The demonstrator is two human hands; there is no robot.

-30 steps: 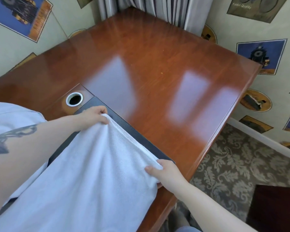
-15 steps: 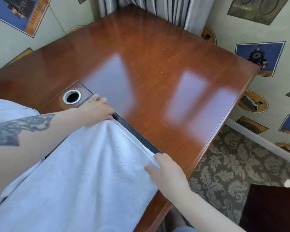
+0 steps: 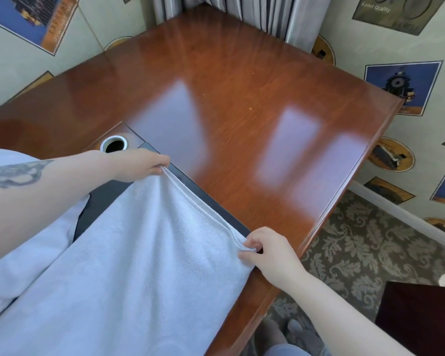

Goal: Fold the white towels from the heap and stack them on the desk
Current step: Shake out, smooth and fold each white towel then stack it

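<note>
- While my left hand (image 3: 139, 165) and right hand (image 3: 270, 249) pinch its far corners, white towel (image 3: 139, 253) drapes over the counter (image 3: 242, 86) edge.
- Soft, limp, light terry; hold at hemmed corners.

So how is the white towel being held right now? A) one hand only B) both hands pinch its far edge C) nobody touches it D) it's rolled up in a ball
B: the left hand and right hand each pinch a corner of the white towel.
</note>
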